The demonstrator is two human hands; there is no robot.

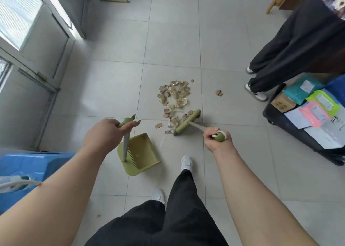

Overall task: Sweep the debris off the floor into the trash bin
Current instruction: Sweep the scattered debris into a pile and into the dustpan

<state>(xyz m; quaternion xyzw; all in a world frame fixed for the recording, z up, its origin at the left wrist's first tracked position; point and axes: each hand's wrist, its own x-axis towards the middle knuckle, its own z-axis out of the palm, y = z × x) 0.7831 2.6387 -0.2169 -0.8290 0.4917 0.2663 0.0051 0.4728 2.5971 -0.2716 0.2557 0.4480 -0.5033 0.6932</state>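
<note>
A heap of brown cardboard scraps and crumpled clear wrappers, the debris (174, 94), lies on the grey tiled floor ahead of me. My right hand (216, 138) grips the top of a green broom handle; the broom head (187, 122) rests on the floor at the near edge of the heap. My left hand (104, 133) holds the upright handle of a green dustpan (139, 155), which stands on the floor left of the broom with its mouth facing the heap. A few stray scraps (218, 92) lie to the right. I cannot make out a trash bin with certainty.
A blue plastic container (28, 165) sits at my left. A black bin or cart (298, 133) topped with parcels stands at the right. Another person's legs in black trousers (291, 55) stand beyond it. Doors (28, 45) line the left wall. My own feet (186, 162) are below the dustpan.
</note>
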